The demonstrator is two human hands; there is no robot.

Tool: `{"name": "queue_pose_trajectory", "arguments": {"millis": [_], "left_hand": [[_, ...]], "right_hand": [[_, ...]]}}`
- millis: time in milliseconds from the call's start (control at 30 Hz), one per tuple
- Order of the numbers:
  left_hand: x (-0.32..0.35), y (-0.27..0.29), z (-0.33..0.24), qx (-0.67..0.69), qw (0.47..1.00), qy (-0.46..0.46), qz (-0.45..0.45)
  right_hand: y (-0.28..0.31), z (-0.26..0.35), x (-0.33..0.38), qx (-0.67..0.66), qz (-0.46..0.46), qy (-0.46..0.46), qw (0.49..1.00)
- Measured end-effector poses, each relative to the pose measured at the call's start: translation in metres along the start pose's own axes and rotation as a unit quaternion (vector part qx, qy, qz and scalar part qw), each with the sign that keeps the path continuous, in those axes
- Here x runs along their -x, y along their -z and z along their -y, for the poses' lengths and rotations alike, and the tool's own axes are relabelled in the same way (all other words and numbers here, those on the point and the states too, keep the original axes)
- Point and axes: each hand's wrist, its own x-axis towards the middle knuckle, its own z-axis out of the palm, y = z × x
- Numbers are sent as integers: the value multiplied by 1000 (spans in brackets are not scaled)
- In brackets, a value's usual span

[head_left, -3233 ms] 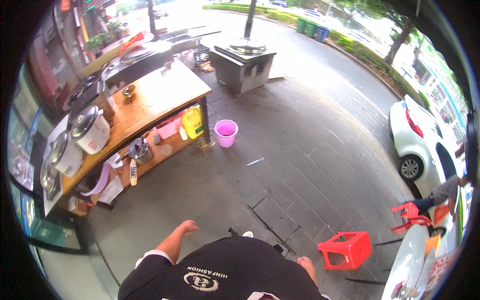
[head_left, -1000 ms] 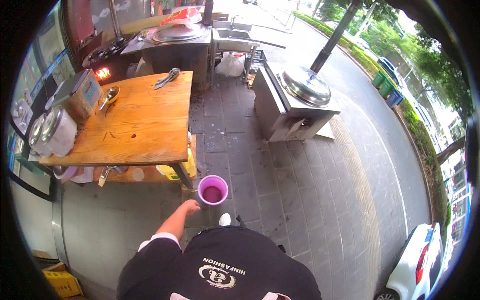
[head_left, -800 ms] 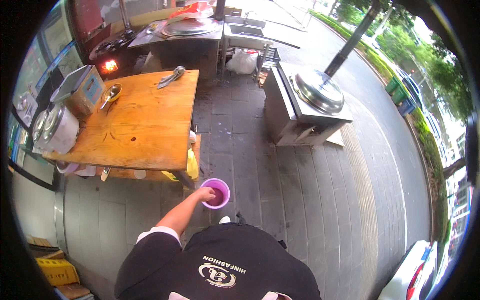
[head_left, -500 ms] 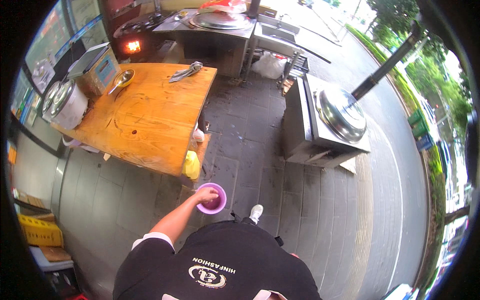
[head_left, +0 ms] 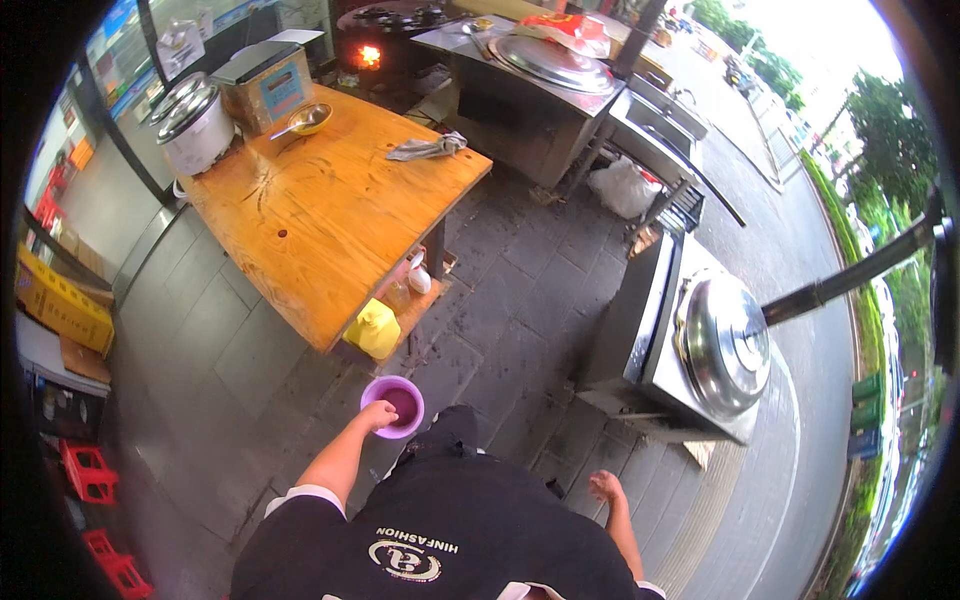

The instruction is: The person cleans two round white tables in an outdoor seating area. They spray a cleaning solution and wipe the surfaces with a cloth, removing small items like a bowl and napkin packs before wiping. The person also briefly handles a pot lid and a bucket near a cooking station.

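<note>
My left hand (head_left: 377, 414) grips the near rim of a small purple bucket (head_left: 395, 402) that stands on the grey paved floor beside a corner of the wooden table (head_left: 320, 215). The bucket's inside looks dark. My right hand (head_left: 604, 487) hangs at my side with fingers loosely apart and holds nothing. A yellow jug (head_left: 374, 328) sits on the table's low shelf just beyond the bucket.
On the table lie a grey cloth (head_left: 428, 148), a yellow bowl (head_left: 308, 119) and a rice cooker (head_left: 196, 125). A steel cart with a large round lid (head_left: 722, 342) stands to the right. A stove with a flame (head_left: 370, 55) is behind. Red stools (head_left: 88, 472) sit lower left.
I walked up to the table and bucket. My left hand reached down and took hold of the purple bucket's rim; the view swung as I bent over it.
</note>
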Motion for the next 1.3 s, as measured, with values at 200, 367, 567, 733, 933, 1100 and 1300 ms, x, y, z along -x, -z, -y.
{"name": "queue_pose_trajectory", "arguments": {"millis": [200, 367, 567, 733, 933, 1100, 1300], "left_hand": [[-67, 13, -32, -51, 998, -9, -22], [-154, 24, -77, -42, 993, 28, -105], [-228, 67, -142, -11, 986, 120, -112], [-336, 75, -145, 101, 944, 171, -263], [-436, 109, -159, 165, 903, 227, -325], [-497, 138, -157, 174, 894, 255, -325], [-538, 144, -156, 169, 895, 266, -316]], "right_hand": [[44, 249, -62, 224, -52, 301, 925], [36, 512, -68, 338, -36, 471, 814], [-39, 794, -93, 453, -102, 627, 626], [-106, 933, -160, 461, -165, 702, 517], [-146, 973, -226, 405, -102, 716, 559], [-169, 984, -245, 348, -165, 747, 542], [-172, 984, -252, 367, -179, 735, 542]]}}
